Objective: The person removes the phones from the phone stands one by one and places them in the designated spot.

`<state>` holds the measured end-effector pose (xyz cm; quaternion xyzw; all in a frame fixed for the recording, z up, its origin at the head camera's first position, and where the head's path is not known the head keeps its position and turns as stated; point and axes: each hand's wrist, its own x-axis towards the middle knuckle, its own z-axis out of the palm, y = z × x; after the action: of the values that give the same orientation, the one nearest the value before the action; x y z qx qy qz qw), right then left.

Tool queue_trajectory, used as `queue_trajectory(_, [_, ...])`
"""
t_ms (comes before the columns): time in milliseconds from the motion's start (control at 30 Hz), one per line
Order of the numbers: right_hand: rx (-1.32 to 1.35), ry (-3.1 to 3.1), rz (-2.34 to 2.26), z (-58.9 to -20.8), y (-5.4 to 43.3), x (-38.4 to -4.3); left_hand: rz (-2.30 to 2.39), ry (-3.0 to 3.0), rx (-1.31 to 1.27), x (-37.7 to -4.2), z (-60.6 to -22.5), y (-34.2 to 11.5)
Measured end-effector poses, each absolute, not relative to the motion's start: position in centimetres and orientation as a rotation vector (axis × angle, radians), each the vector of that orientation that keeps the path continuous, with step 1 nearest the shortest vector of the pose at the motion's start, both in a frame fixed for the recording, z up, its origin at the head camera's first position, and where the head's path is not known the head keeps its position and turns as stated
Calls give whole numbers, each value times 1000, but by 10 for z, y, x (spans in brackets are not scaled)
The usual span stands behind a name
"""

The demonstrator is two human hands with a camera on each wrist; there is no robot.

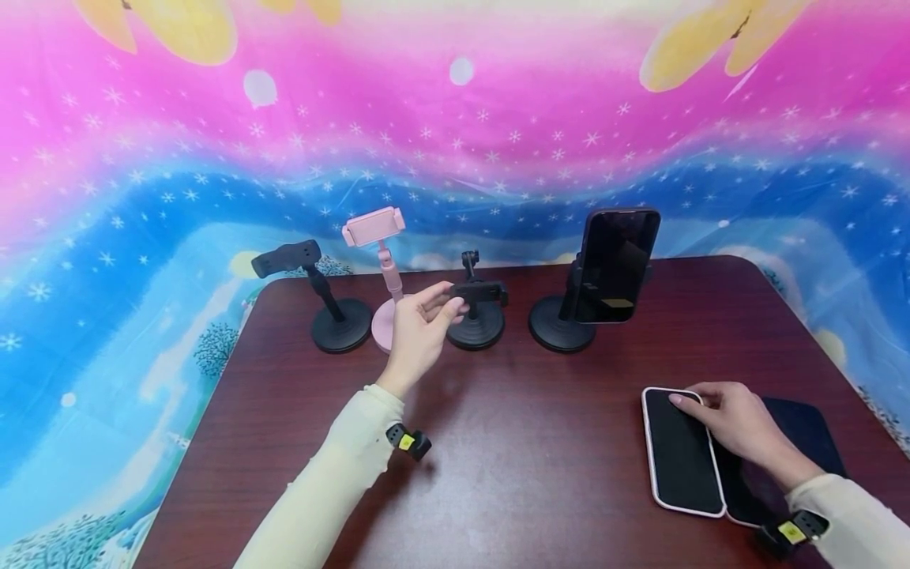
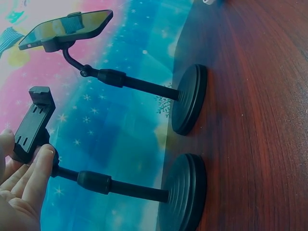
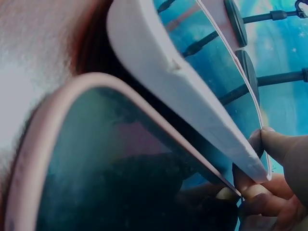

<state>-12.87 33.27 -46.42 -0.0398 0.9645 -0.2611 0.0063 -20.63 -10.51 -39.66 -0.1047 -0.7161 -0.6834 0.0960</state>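
My left hand (image 1: 415,336) pinches the end of the black clamp (image 1: 485,293) on a phone stand, whose round base (image 1: 475,332) rests on the table. In the left wrist view this clamp (image 2: 34,126) holds no phone and tilts on its upright pole (image 2: 137,191). At the right, my right hand (image 1: 739,423) grips a white-cased phone (image 1: 684,454) by its upper right edge, thumb on the front. The right wrist view shows that phone's white edge (image 3: 178,91) raised above a pink-rimmed phone (image 3: 110,159) beside it.
Right of the pinched clamp, a black stand (image 1: 562,325) holds a dark phone (image 1: 617,269) upright. A pink stand (image 1: 374,227) and another black stand (image 1: 341,325) are at the left. A dark phone (image 1: 806,427) lies partly behind my right hand. A patterned cloth (image 1: 455,118) hangs behind the table (image 1: 526,474).
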Motion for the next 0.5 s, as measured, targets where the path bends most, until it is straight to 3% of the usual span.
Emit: queue_trajectory(500, [-174,3058,-834,-468,337,-129,-2024,-2124,-330,-207,-397,-106])
